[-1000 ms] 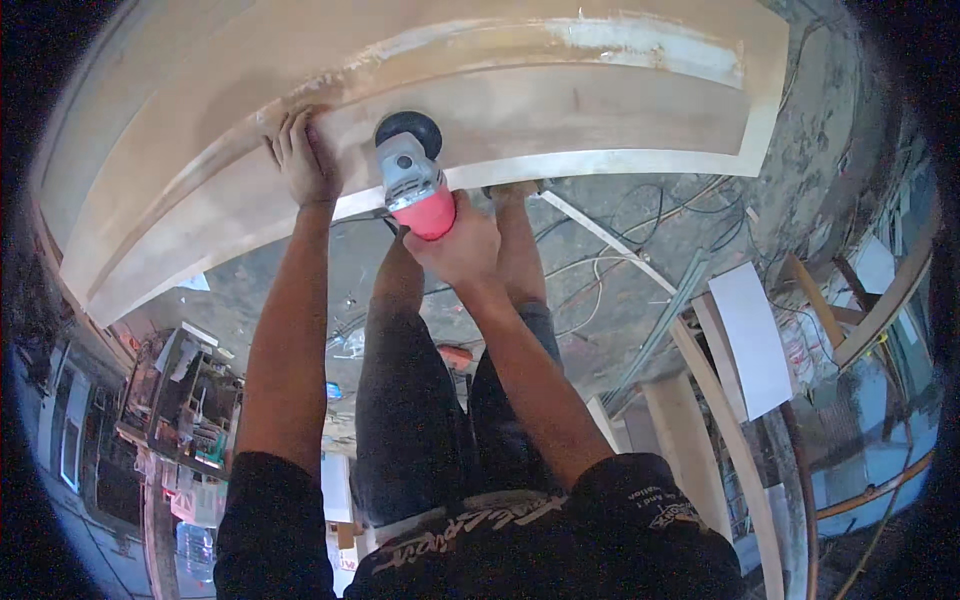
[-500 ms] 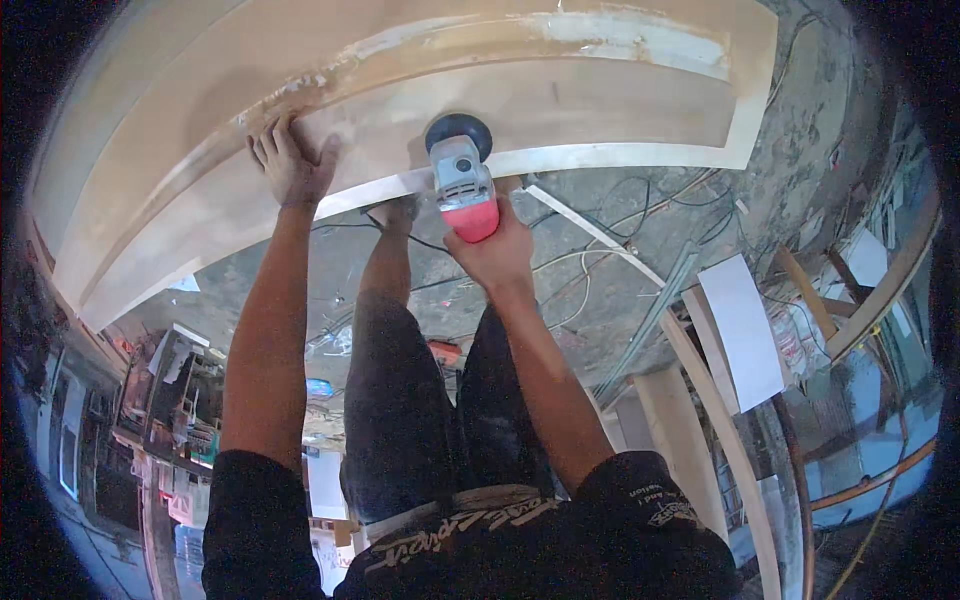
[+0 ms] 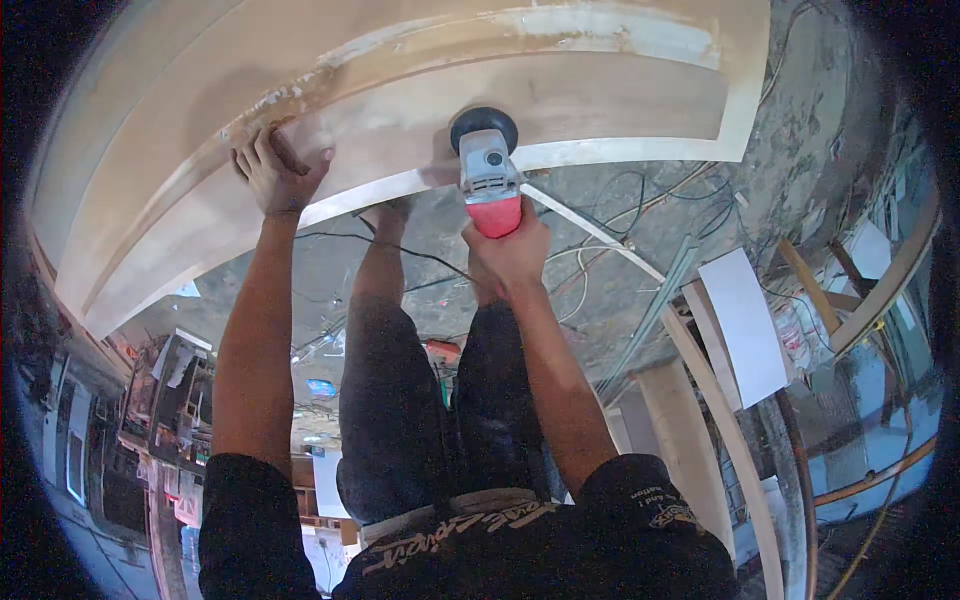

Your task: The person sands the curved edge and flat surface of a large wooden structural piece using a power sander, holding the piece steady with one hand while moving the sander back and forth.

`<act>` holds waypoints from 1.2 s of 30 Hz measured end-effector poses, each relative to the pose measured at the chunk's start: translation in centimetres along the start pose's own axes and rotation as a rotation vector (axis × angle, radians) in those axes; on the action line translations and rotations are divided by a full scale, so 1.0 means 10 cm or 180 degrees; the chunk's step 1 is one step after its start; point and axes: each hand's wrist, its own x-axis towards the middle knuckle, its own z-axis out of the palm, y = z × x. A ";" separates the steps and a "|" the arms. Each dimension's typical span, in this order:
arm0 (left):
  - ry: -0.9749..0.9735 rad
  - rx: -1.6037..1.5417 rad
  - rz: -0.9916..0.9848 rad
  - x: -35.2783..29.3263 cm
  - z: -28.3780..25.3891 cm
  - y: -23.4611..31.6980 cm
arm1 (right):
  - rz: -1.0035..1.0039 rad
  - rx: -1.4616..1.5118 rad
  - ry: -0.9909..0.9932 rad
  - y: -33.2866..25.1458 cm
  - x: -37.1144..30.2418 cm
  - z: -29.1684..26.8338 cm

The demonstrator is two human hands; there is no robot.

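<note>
Red grinder point(image 3: 489, 180) handle under right hand point(image 3: 508, 255)

- Curved pale plywood panel point(image 3: 300, 130): its upper and left parts are running out past the dark rim of the fisheye view.
- Grey-and-red handheld angle grinder point(image 3: 487, 170): its disc is lying face-down on the panel, underside hidden; the red grip is disappearing inside the right hand point(image 3: 510, 255).
- Left hand point(image 3: 275, 170): its palm is pressing flat, hiding the panel beneath.
- Feet: the panel edge is covering them.
- Cluttered shelving at lower left point(image 3: 150, 400): contents are showing too small and warped to identify.
</note>
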 end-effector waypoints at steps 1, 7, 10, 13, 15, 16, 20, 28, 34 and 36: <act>-0.0009 -0.0021 -0.0023 0.01 -0.02 0.00 | 0.0047 -0.0001 0.0002 0.00 0.00 -0.02; 0.0088 0.0046 -0.0037 0.00 0.04 -0.05 | 0.0112 -0.0058 0.0065 0.05 0.01 -0.11; 0.0080 -0.0019 -0.0048 -0.01 0.03 -0.04 | 0.0027 0.0154 0.0217 0.10 0.04 -0.12; -0.0050 0.0007 -0.0017 -0.01 0.01 -0.01 | 0.0145 0.0022 0.0139 0.11 0.07 -0.22; -0.0040 -0.0063 -0.0021 0.00 0.00 -0.01 | 0.0235 0.0060 0.0118 0.11 0.07 -0.26; -0.0028 -0.0132 -0.0028 0.00 -0.01 -0.01 | 0.0321 0.0097 0.0095 0.11 0.07 -0.28; -0.0117 -0.0045 0.0043 -0.01 0.02 -0.04 | 0.0115 0.0122 0.0240 0.25 0.12 -0.32; -0.0295 0.0175 0.0020 -0.06 0.02 -0.04 | 0.0086 0.0172 0.0477 0.31 0.27 -0.47; -0.0381 0.0055 0.0157 -0.02 -0.04 0.07 | 0.0194 0.0055 0.0460 0.41 0.37 -0.55; -0.0483 0.0047 0.0364 0.03 -0.07 0.10 | 0.0187 -0.0003 0.0492 0.43 0.39 -0.57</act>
